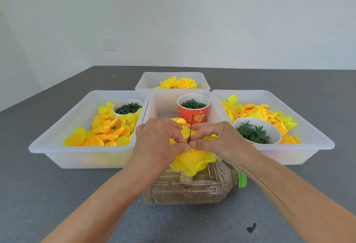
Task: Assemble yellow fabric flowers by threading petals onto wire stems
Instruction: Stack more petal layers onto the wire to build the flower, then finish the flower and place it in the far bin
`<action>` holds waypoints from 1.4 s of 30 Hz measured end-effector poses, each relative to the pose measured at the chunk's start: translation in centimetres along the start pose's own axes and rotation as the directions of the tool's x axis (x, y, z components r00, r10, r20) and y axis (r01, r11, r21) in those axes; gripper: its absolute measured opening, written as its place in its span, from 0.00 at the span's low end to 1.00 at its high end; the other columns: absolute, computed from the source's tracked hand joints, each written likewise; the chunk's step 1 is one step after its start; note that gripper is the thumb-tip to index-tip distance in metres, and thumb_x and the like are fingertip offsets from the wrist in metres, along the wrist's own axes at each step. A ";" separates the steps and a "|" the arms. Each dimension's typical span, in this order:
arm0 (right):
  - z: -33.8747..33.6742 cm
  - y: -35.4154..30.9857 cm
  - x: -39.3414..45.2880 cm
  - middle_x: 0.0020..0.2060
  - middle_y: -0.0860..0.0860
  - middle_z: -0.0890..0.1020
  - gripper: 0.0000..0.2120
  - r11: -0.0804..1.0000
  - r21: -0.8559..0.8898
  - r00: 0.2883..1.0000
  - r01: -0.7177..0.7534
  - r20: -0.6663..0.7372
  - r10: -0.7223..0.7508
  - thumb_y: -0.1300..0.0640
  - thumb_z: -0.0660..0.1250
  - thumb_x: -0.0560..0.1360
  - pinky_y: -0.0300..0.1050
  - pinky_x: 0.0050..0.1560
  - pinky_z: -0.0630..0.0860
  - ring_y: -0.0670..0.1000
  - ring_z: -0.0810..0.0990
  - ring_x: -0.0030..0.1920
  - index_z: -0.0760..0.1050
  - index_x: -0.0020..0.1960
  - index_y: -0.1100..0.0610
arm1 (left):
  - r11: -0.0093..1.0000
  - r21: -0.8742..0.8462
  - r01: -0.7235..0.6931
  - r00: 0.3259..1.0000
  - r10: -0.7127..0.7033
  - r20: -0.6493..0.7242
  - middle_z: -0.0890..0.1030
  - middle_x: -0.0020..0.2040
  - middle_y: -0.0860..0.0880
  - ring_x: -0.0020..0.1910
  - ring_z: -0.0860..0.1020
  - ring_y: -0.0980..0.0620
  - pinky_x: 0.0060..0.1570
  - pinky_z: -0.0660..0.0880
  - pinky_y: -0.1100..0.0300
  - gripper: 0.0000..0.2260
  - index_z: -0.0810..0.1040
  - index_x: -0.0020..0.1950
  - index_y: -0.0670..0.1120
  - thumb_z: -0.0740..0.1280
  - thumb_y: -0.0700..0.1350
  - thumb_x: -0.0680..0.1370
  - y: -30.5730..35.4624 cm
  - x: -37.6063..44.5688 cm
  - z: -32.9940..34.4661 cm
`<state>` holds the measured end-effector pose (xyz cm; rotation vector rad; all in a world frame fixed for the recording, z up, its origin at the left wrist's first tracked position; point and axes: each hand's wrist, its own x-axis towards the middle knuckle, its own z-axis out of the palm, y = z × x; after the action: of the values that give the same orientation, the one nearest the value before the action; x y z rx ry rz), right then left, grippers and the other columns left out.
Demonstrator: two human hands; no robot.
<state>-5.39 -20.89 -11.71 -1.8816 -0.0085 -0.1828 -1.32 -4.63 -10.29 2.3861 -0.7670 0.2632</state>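
Over the middle of the bench's near edge, the left hand point(161, 138) and right hand point(213, 138) are each keeping a narrow pinching grip on the yellow petals point(190, 161) around the wire stem point(191, 129). Judging by this, sliding them down evenly while keeping the wire upright should avoid tearing.

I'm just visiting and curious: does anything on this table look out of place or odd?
Mostly tidy. One small dark heart-shaped scrap lies alone on the grey table, apart from the trays. The clear bottle lies on its side, filled with grainy stuff.
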 end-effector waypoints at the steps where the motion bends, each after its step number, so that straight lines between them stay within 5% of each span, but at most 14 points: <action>1: 0.1 0.2 0.0 0.54 0.44 0.81 0.05 1.000 0.001 1.000 0.009 -0.011 -0.009 0.61 0.75 0.67 0.36 0.57 0.70 0.39 0.76 0.57 0.84 0.38 0.52 | 1.000 -0.014 -0.008 1.000 0.008 -0.006 0.76 0.49 0.63 0.57 0.69 0.56 0.62 0.59 0.55 0.02 0.84 0.39 0.54 0.75 0.50 0.69 0.0 0.0 0.1; 11: 0.5 0.8 -0.3 0.56 0.45 0.79 0.04 1.000 0.002 0.999 -0.002 -0.038 0.002 0.57 0.75 0.68 0.40 0.58 0.72 0.41 0.75 0.60 0.84 0.40 0.49 | 0.995 -0.101 -0.011 0.998 0.017 0.066 0.82 0.42 0.53 0.46 0.78 0.52 0.54 0.70 0.52 0.07 0.84 0.38 0.48 0.74 0.52 0.68 0.4 0.4 -0.5; 15: -1.0 0.1 -0.4 0.52 0.45 0.83 0.08 0.999 0.040 0.999 -0.025 0.038 0.023 0.61 0.71 0.72 0.30 0.49 0.74 0.38 0.78 0.55 0.84 0.42 0.48 | 0.991 -0.135 0.008 0.998 0.001 0.068 0.82 0.39 0.55 0.44 0.78 0.53 0.49 0.70 0.58 0.05 0.83 0.36 0.50 0.76 0.49 0.67 0.6 0.8 -0.6; 18: -4.4 -0.2 0.0 0.41 0.49 0.85 0.07 0.997 0.079 0.972 -0.025 -0.229 0.043 0.64 0.71 0.71 0.36 0.45 0.74 0.46 0.80 0.43 0.83 0.41 0.53 | 0.980 -0.198 0.025 0.995 -0.005 0.102 0.82 0.39 0.58 0.45 0.78 0.58 0.44 0.69 0.70 0.05 0.82 0.35 0.52 0.77 0.45 0.67 0.5 1.0 -0.5; 20: -7.4 0.3 0.5 0.39 0.52 0.84 0.06 0.983 -0.139 0.907 -0.116 -0.418 0.047 0.65 0.71 0.71 0.41 0.47 0.73 0.50 0.79 0.43 0.83 0.41 0.56 | 0.973 -0.226 0.048 0.992 -0.020 0.127 0.82 0.38 0.59 0.45 0.78 0.60 0.40 0.66 0.77 0.05 0.82 0.34 0.53 0.76 0.44 0.67 0.3 1.2 -0.4; 25: -11.9 3.3 1.7 0.51 0.51 0.82 0.09 0.657 -0.631 0.900 -0.413 -0.394 0.188 0.63 0.70 0.71 0.44 0.58 0.73 0.53 0.78 0.55 0.82 0.50 0.56 | 0.945 -0.308 0.107 0.986 -0.061 0.153 0.83 0.39 0.54 0.45 0.79 0.55 0.52 0.71 0.62 0.03 0.84 0.37 0.48 0.76 0.44 0.67 0.4 1.4 -0.1; 29: -11.8 5.4 2.3 0.53 0.53 0.82 0.10 0.478 -0.803 0.933 -0.356 -0.279 0.226 0.61 0.69 0.72 0.46 0.56 0.74 0.53 0.78 0.55 0.82 0.53 0.56 | 0.945 -0.304 0.118 0.986 -0.077 0.146 0.82 0.38 0.55 0.45 0.79 0.56 0.51 0.72 0.62 0.03 0.84 0.37 0.48 0.76 0.44 0.67 0.4 1.3 -0.1; 35: -11.4 6.2 3.2 0.58 0.52 0.78 0.16 0.386 -0.857 0.937 -0.342 -0.278 0.214 0.56 0.66 0.75 0.41 0.48 0.69 0.54 0.75 0.58 0.76 0.63 0.53 | 0.946 -0.304 0.110 0.988 -0.070 0.139 0.82 0.37 0.55 0.44 0.79 0.56 0.50 0.71 0.63 0.03 0.84 0.37 0.47 0.76 0.44 0.68 0.4 1.4 0.0; 42: -11.2 6.4 3.6 0.45 0.55 0.83 0.05 0.546 -0.727 0.906 -0.415 -0.383 0.180 0.60 0.69 0.72 0.44 0.41 0.73 0.54 0.79 0.47 0.84 0.43 0.59 | 0.943 -0.316 0.104 0.988 -0.062 0.138 0.82 0.36 0.54 0.40 0.78 0.57 0.43 0.70 0.68 0.03 0.83 0.36 0.47 0.76 0.44 0.68 0.3 1.4 0.1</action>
<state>-2.53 -33.79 -13.93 -2.7128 0.7049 -0.2182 -0.34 -5.56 -9.74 2.1303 -0.7038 -0.0484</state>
